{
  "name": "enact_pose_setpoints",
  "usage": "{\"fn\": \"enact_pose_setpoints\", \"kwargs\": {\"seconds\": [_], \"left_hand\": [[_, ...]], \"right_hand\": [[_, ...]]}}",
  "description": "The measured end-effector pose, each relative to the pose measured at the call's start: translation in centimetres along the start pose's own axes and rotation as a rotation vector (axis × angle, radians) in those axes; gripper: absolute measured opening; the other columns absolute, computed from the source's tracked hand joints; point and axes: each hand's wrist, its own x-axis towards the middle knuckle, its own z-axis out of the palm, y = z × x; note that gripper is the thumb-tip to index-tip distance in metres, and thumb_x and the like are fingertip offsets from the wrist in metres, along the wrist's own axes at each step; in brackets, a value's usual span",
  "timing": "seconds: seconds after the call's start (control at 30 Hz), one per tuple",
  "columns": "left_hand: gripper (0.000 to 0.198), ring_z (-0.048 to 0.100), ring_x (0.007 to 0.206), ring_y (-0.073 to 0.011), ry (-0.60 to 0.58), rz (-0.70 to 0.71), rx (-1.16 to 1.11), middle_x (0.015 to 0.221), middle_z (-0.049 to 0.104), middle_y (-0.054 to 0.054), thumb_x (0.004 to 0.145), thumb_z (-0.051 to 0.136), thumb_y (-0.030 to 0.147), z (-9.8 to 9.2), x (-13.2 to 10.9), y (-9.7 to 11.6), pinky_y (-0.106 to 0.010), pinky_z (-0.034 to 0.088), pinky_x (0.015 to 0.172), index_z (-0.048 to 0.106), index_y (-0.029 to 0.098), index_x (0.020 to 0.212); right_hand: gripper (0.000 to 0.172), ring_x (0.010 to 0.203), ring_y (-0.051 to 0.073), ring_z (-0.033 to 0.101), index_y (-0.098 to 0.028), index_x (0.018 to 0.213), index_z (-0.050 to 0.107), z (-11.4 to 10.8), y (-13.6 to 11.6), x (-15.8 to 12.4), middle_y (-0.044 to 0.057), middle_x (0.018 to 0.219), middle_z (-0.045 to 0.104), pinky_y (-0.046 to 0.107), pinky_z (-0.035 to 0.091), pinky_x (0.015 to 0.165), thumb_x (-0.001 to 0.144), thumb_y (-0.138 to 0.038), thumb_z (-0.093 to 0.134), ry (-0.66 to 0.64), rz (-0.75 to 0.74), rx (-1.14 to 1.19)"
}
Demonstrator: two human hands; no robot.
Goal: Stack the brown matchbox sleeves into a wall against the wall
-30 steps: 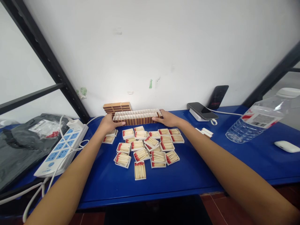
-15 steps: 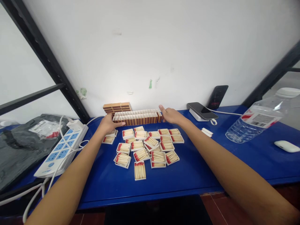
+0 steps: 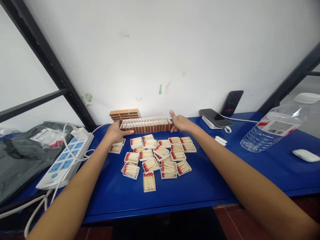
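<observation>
A long row of empty matchbox sleeves [image 3: 146, 126] stands on edge near the wall on the blue table [image 3: 212, 180]. My left hand [image 3: 114, 131] rests against the row's left end, its thumb lying along the front. My right hand [image 3: 180, 123] is at the row's right end with its fingers stretched out, just touching it. In front of the row lie several open white trays of red-tipped matches [image 3: 155, 156]. A short stack of brown matchboxes [image 3: 124, 114] sits behind the row's left end.
A white and blue power strip [image 3: 67, 156] with cables and a black plastic bag [image 3: 20, 153] lie at the left. At the right are a phone on a white stand [image 3: 215, 117], a second phone [image 3: 232, 102] leaning on the wall, a lying water bottle [image 3: 275, 130] and a white mouse [image 3: 306, 155].
My right hand has come off the front of the row's right end and moved to its end face, fingers now stretched out. My left hand has stayed put.
</observation>
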Motion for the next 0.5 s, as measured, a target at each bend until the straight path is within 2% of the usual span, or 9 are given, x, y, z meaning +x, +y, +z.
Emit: {"fn": "enact_pose_setpoints", "kwargs": {"seconds": [0.1, 0.33, 0.5], "left_hand": [[0.084, 0.070, 0.115, -0.0368, -0.011, -0.008, 0.010, 0.116, 0.078, -0.014, 0.040, 0.098, 0.048, 0.0, 0.0, 0.0, -0.044, 0.053, 0.099, 0.069, 0.019, 0.113], [0.079, 0.069, 0.117, -0.0362, -0.025, -0.003, 0.040, 0.121, 0.077, -0.013, 0.044, 0.098, 0.045, 0.0, -0.1, 0.2, -0.045, 0.052, 0.103, 0.071, 0.020, 0.113], [0.081, 0.070, 0.115, -0.0363, -0.016, 0.006, 0.005, 0.117, 0.078, -0.012, 0.041, 0.098, 0.046, 0.1, -0.1, 0.0, -0.047, 0.051, 0.103, 0.071, 0.019, 0.113]], "right_hand": [[0.097, 0.072, 0.028, 0.074, -0.014, 0.093, 0.072, -0.1, -0.6, -0.5, 0.022, 0.087, 0.080, 0.034, 0.052, 0.054, 0.092, -0.086, 0.007, -0.025, 0.026, 0.039], [0.094, 0.079, 0.028, 0.075, -0.005, 0.113, 0.067, -0.3, -1.8, -1.7, 0.024, 0.092, 0.079, 0.031, 0.052, 0.050, 0.098, -0.079, 0.013, -0.034, 0.091, 0.124], [0.091, 0.075, 0.023, 0.074, -0.002, 0.114, 0.065, -0.3, -2.1, -1.9, 0.025, 0.094, 0.079, 0.027, 0.051, 0.048, 0.101, -0.075, 0.013, -0.040, 0.123, 0.150]]}}
